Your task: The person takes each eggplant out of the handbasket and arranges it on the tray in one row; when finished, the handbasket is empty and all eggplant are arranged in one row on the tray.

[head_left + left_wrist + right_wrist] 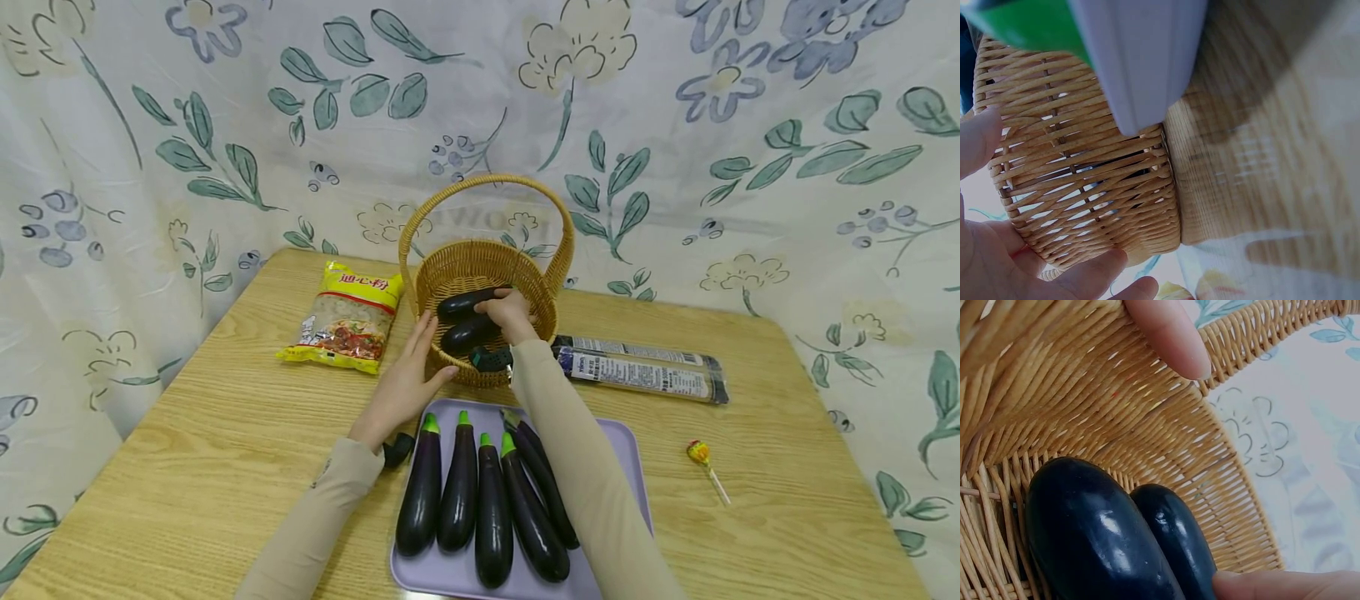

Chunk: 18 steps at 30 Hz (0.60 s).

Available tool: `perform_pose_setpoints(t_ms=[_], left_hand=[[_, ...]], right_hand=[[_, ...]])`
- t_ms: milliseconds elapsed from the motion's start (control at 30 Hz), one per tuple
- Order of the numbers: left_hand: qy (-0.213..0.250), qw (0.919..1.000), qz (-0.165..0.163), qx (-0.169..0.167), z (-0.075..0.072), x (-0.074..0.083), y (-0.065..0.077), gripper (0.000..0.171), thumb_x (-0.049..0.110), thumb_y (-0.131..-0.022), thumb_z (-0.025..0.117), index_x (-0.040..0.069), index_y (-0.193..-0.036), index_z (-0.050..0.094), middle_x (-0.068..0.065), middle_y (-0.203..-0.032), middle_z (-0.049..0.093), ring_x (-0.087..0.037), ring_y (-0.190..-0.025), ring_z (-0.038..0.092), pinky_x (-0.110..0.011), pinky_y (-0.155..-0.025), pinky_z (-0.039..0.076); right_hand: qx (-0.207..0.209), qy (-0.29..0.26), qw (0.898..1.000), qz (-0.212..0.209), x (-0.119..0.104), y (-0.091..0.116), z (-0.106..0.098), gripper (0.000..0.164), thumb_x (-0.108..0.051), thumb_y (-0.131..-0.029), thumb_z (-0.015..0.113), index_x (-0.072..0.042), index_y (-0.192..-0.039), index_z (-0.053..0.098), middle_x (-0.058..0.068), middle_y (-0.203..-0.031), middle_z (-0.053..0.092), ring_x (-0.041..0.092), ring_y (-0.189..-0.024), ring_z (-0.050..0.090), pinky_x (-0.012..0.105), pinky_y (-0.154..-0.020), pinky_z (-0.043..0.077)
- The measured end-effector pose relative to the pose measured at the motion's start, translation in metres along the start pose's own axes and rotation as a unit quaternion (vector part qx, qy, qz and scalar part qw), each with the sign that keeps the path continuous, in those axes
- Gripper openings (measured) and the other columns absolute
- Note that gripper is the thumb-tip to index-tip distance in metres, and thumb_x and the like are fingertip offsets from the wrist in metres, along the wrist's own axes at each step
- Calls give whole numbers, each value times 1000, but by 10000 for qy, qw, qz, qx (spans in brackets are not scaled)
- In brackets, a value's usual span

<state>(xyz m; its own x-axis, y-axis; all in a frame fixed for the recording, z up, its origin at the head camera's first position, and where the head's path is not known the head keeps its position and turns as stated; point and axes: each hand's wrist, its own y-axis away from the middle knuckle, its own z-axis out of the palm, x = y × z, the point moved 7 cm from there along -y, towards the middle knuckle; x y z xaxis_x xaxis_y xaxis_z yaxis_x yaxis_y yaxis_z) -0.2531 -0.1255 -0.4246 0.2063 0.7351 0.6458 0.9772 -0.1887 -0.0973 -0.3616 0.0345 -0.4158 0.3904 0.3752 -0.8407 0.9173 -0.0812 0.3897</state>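
Eggplants [470,336] in basket [480,258]: lying crosswise
Right hand [512,317]: nearer — fingers parted at their right ends
Left hand [400,381]: spread — at basket's left

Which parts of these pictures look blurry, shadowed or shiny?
Head: fairly clear, with small glints on the eggplants on the lavender tray; left wrist: a green shape at the top is blurred, the woven basket is sharper, and a shadow darkens part of the table; right wrist: white glare on both basket eggplants, the floral cloth behind pale and washed out.
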Motion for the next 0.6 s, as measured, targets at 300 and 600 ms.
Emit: perform_pose_setpoints(t_ms=[300, 600], left_hand=[[57, 10000, 10, -25, 0, 1, 0, 83, 48, -96, 54, 17, -158, 10, 6, -165, -5, -41, -115, 60, -54, -85, 53], [61, 10000, 46, 18, 1, 1, 2, 81, 46, -96, 55, 15, -157, 12, 0, -166, 0, -43, -120, 56, -56, -87, 51]], right_hand=[[-264, 562, 9977, -261, -7, -2, 10, 63, -16, -88, 70, -8, -144, 40, 22, -150, 28, 36, -128, 43, 46, -101, 47], [-483, 1132, 9915, -420, -11, -4, 19, 79, -25, -87, 73, -9, -149, 27, 26, -158, 7, 44, -140, 27, 50, -108, 39]])
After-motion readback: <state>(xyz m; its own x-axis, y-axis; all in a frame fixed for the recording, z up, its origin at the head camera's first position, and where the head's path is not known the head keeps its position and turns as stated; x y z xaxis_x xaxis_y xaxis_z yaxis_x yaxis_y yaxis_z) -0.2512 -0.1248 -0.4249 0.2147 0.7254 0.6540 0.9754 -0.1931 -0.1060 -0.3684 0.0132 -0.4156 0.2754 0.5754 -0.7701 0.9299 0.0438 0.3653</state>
